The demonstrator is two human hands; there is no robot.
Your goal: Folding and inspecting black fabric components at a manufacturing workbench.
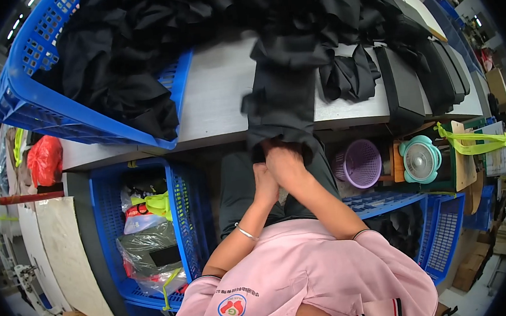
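A long black fabric piece (287, 96) stretches across the worktable and hangs over its front edge toward my lap. My right hand (285, 164) is closed at the loose end of this piece, with its fingertips covered by the cloth folds. Just left of it and pressed close is my left hand (265, 184), its fingers curled in. What those left fingers hold is hidden behind the right hand. A large heap of black fabric (312, 5) lies farther back on the table. Beside the piece, on the right, sits a small crumpled black fabric bundle (351, 78).
A blue basket (83, 121) with black cloth stands at the table's left. Below are another blue crate (178, 223) of bagged goods, a purple basket (361, 164) and a small teal fan (422, 159). Folded black stacks (402, 84) line the right side.
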